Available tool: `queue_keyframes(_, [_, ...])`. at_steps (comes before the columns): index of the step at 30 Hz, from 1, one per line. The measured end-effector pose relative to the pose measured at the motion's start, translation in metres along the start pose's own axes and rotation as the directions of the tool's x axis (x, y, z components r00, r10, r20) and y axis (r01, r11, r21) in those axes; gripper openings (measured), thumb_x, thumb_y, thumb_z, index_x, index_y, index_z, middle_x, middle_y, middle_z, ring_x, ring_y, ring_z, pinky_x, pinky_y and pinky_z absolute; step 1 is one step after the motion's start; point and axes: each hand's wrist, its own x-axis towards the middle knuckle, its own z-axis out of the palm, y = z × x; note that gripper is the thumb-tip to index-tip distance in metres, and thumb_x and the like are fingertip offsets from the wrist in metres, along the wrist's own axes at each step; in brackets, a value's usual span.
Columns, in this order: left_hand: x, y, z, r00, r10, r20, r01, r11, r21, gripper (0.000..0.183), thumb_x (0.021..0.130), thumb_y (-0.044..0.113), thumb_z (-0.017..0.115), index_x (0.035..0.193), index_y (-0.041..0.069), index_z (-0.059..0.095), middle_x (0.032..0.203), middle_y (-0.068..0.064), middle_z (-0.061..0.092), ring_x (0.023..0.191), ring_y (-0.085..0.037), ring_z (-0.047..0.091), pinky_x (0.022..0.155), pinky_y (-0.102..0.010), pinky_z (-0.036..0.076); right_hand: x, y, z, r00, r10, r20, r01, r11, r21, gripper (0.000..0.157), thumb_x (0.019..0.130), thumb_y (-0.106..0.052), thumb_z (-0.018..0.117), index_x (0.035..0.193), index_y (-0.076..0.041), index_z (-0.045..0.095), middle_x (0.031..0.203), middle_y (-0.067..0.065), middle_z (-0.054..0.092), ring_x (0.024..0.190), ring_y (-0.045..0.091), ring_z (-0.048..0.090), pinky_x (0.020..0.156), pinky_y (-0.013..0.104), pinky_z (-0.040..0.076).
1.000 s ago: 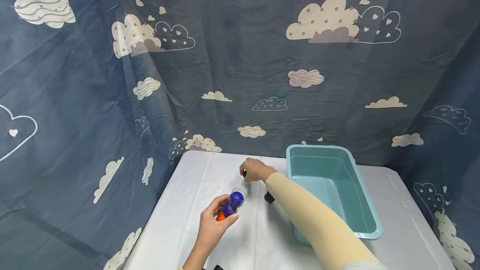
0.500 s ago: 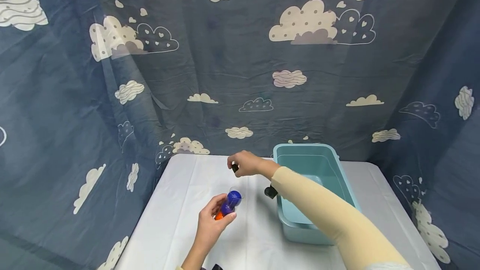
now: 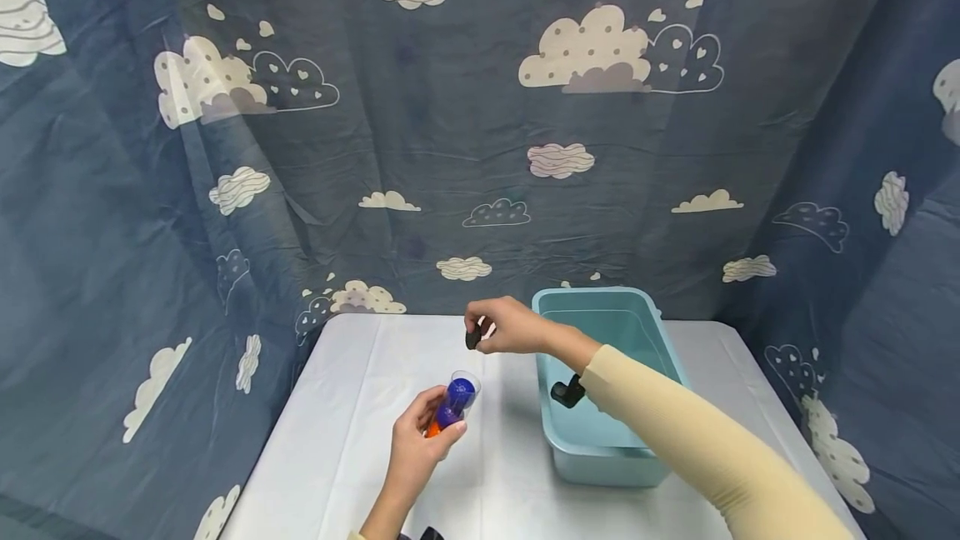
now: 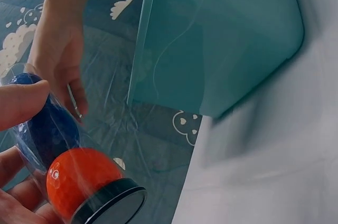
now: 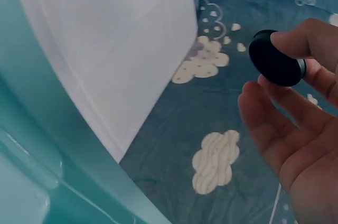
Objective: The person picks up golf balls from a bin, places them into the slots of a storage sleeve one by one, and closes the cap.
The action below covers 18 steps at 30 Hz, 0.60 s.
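My left hand (image 3: 416,444) grips a clear tube (image 3: 467,378), tilted with its open mouth up and away from me. Inside it sit two dark blue balls (image 3: 461,392) and an orange ball (image 4: 82,179), lowest, against a black end cap (image 4: 113,203). Beyond the mouth, my right hand (image 3: 513,327) is raised above the table, pinching a round black cap (image 5: 274,59) between thumb and fingers. The cap is apart from the tube. In the left wrist view, the right hand shows behind the tube.
A light teal plastic tub (image 3: 592,450) stands on the white-covered table (image 3: 352,407), right of the tube and partly under my right forearm. Dark blue cloud-print cloth (image 3: 420,132) hangs behind and along both sides.
My right hand has drawn away from the tube toward the tub, and the black cap now shows more fully. The left hand keeps its grip. The head view has swung rightward.
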Motion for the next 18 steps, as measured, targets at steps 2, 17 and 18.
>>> queue_keyframes(2, [0.000,-0.001,0.001,1.000,-0.005,-0.003,0.005,1.000,-0.011,0.052,0.076,0.011,0.088,0.124,0.014,0.067,0.114,-0.007,0.071,0.102,-0.022,0.068,0.089,-0.033,0.053,-0.008,-0.002,-0.002,1.000,-0.001,-0.020,0.002,0.999,0.040,0.022,0.086,-0.005,0.076,0.103,-0.009,0.062,0.106,0.000,0.066,0.094,0.012,0.068,0.077,0.025,0.056])
queue_keyframes(17, [0.006,0.005,0.008,0.999,-0.033,0.018,0.034,0.997,-0.071,0.051,0.079,0.017,0.088,0.125,0.014,0.066,0.119,-0.006,0.070,0.110,-0.022,0.066,0.099,-0.045,0.049,-0.051,-0.028,-0.002,0.998,-0.042,-0.035,0.050,0.958,0.284,0.017,0.086,-0.019,0.082,0.088,-0.017,0.065,0.116,-0.006,0.068,0.103,0.013,0.066,0.083,0.033,0.058])
queue_keyframes(18, [0.006,0.006,0.008,0.999,-0.032,0.022,0.034,0.997,-0.076,0.051,0.079,0.017,0.088,0.125,0.015,0.066,0.119,-0.006,0.070,0.110,-0.022,0.066,0.099,-0.045,0.049,-0.052,-0.029,-0.001,0.998,-0.045,-0.033,0.052,0.957,0.284,0.017,0.086,-0.020,0.082,0.087,-0.018,0.065,0.115,-0.007,0.069,0.103,0.012,0.066,0.083,0.033,0.058])
